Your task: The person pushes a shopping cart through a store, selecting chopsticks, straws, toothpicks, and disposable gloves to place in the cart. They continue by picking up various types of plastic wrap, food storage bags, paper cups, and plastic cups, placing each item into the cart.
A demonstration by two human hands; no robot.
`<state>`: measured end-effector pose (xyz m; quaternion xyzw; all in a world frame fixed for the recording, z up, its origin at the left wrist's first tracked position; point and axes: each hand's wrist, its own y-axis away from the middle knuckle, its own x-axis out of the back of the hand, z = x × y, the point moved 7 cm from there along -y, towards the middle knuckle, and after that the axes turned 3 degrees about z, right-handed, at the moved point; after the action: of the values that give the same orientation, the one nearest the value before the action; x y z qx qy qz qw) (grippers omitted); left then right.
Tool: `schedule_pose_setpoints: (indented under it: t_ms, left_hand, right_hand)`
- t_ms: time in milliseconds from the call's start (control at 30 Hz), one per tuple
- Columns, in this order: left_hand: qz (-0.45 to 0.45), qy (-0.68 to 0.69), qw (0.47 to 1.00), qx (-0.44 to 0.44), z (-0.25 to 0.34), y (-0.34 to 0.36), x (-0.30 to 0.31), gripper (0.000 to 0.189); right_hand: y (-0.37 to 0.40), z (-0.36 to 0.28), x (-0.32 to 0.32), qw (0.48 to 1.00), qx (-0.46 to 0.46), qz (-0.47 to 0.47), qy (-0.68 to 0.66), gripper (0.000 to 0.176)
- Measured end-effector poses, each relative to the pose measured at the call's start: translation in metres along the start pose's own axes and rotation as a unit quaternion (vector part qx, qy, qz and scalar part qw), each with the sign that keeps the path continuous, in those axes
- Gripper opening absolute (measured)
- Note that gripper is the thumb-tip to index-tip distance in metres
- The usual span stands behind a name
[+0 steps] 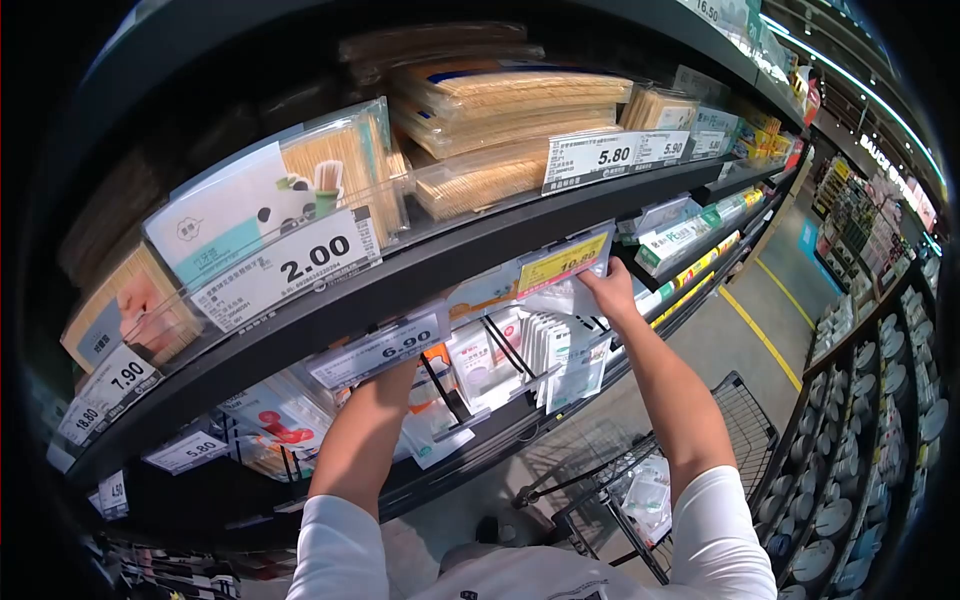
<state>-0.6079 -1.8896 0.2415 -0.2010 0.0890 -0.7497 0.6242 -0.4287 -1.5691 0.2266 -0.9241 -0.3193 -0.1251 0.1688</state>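
My right hand (612, 290) is closed at the edge of a clear plastic package (560, 300), just under the yellow price tag (565, 264). Its thumb lies along the near side, and the other fingers are mostly hidden. My left forearm (370, 425) reaches up under the shelf edge. The left hand itself is hidden behind the 6.90 price tag (395, 350), so its fingers do not show. Between the arms hang white packets (560, 365) and a pink-and-white packet (485, 360) on hooks.
Bamboo stick packs (510, 130) are stacked on the shelf above, beside a toothpick pack (270, 190). Boxed rolls of wrap (690, 240) lie at the right. A shopping cart (735, 430) holding packaged goods stands below. Bowls and dishes (840, 430) fill racks across the aisle.
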Motion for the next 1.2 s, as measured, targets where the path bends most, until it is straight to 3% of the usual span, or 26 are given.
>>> schedule_pose_setpoints:
  t_ms: [133,300,333,400,467,567,600,733,833,867,967,1000,1133,1200]
  left_hand:
    - [-0.068,0.006,0.996,0.062,0.005,0.003,-0.003,0.081]
    - [-0.089,0.017,0.995,0.047,0.036,0.008,0.001,0.082]
    - [-0.075,-0.033,0.996,-0.032,0.035,0.006,0.006,0.075]
    - [-0.087,0.102,0.989,0.061,0.014,0.007,0.009,0.074]
    - [-0.114,0.296,0.941,0.115,0.021,0.027,0.002,0.068]
    - [-0.185,0.395,0.875,0.208,0.000,0.052,-0.008,0.061]
    - [-0.177,0.375,0.864,0.284,-0.024,0.059,-0.015,0.047]
    - [-0.224,0.378,0.852,0.285,0.054,0.104,-0.004,0.051]
    - [-0.232,0.414,0.824,0.309,0.066,0.128,0.004,0.052]
    - [-0.229,0.400,0.832,0.310,0.070,0.136,0.010,0.051]
    - [-0.262,0.434,0.838,0.203,0.110,0.158,0.022,0.054]
    - [-0.235,0.435,0.842,0.214,0.104,0.165,0.023,0.062]
    - [-0.269,0.343,0.887,0.156,0.110,0.188,0.023,0.066]
    - [-0.255,0.350,0.884,0.176,0.111,0.196,0.024,0.066]
  right_hand:
    - [0.009,0.003,-0.002,0.988,0.010,-0.046,-0.149,0.037]
    - [0.023,-0.015,0.029,0.981,-0.025,-0.062,-0.183,0.036]
    - [0.031,-0.024,0.040,0.981,-0.042,-0.074,-0.172,0.037]
    - [0.047,-0.044,0.061,0.975,-0.057,-0.114,-0.181,0.040]
    - [0.064,-0.060,0.081,0.979,-0.055,-0.111,-0.161,0.041]
    - [0.086,-0.073,0.102,0.981,-0.059,-0.107,-0.151,0.044]
    - [0.097,-0.081,0.109,0.980,-0.065,-0.107,-0.157,0.045]
    - [0.116,-0.078,0.128,0.966,-0.103,-0.129,-0.200,0.047]
    - [0.137,-0.069,0.148,0.954,-0.140,-0.144,-0.223,0.051]
    - [0.147,-0.068,0.155,0.949,-0.152,-0.146,-0.234,0.052]
    - [0.175,-0.058,0.171,0.936,-0.178,-0.141,-0.270,0.052]
    - [0.186,-0.048,0.177,0.931,-0.185,-0.136,-0.283,0.050]
    - [0.230,-0.021,0.203,0.915,-0.212,-0.122,-0.321,0.047]
    - [0.254,-0.011,0.216,0.912,-0.223,-0.109,-0.326,0.049]
